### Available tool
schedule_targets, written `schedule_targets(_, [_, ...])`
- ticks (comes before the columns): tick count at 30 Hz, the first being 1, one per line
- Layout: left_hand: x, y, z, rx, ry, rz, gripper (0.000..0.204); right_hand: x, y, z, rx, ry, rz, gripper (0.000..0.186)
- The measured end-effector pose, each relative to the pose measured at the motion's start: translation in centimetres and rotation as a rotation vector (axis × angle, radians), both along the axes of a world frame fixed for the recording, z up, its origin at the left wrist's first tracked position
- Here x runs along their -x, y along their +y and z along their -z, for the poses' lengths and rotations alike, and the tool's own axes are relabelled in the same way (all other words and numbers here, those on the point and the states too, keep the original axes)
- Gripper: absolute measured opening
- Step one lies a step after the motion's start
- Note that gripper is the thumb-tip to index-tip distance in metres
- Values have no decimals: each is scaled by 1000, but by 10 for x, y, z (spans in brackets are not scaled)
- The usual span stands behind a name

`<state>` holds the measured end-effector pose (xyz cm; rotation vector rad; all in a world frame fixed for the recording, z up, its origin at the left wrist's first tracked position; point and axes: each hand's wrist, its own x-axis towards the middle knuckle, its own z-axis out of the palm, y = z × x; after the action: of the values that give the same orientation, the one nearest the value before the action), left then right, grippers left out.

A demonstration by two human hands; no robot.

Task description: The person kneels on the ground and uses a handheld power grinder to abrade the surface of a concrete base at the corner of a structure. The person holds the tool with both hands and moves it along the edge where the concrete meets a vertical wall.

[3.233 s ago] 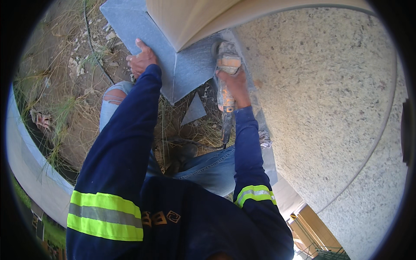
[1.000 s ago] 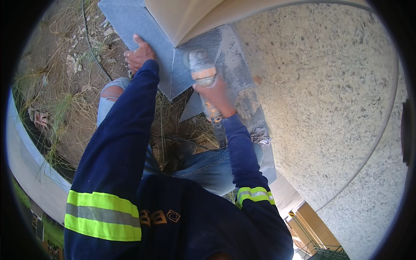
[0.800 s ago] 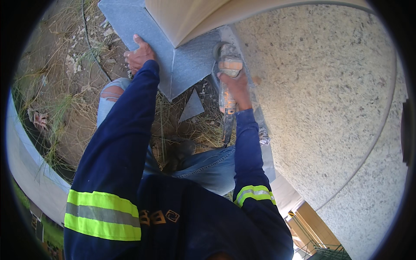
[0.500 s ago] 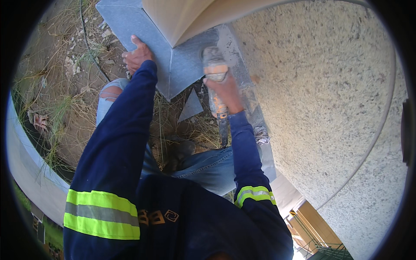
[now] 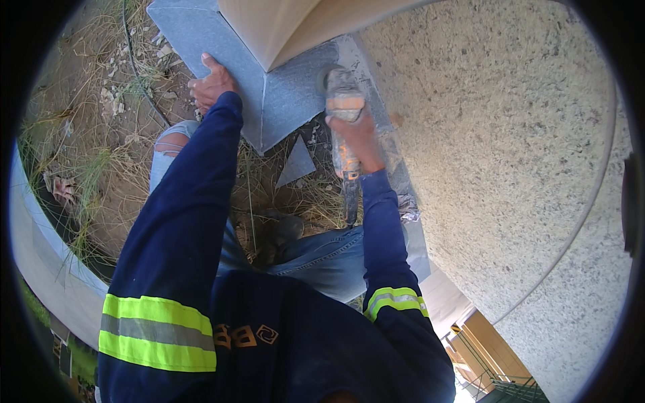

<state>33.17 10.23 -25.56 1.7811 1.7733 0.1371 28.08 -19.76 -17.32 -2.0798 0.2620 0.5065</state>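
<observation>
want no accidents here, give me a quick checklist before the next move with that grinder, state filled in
1. Right hand gripping the angle grinder: ok, wrapped around its body.
2. Left hand away from the disc: ok, at the left edge of the blue-grey slab.
3. Gloves on: not ok, both hands are bare.
4. Black cable away from the disc: ok, on the ground left of the slab.
5. Eye protection worn: cannot tell, out of view.

They wear a navy top (image 5: 295, 342), yellow-banded sleeves (image 5: 181, 221) and ripped jeans (image 5: 322, 262).
</observation>
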Motion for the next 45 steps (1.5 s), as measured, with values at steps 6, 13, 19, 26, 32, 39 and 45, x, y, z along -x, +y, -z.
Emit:
schedule_targets(6, [-1,-2,2,14,18,-12,98,-9,-17,3,17,-30,67,76])
schedule_targets(13, [0,-2,-10,23,12,-5,96,18,43,-23,165,35,-190,82])
schedule_targets(19, [1,-1,-4,6,4,4,97,30,69,-24,210,65,-298,81])
schedule_targets(26, [0,-3,-13,40,29,12,96,10,39,-4,50,-14,-117,78])
schedule_targets(32, [1,0,-7,49,35,14,96,13,59,-25,87,27,-184,77])
schedule_targets(39, [2,-1,-12,70,14,13,101,21,68,-15,98,35,-211,75])
schedule_targets(45, [2,-3,-12,67,-9,8,102,12,51,-7,26,11,-172,79])
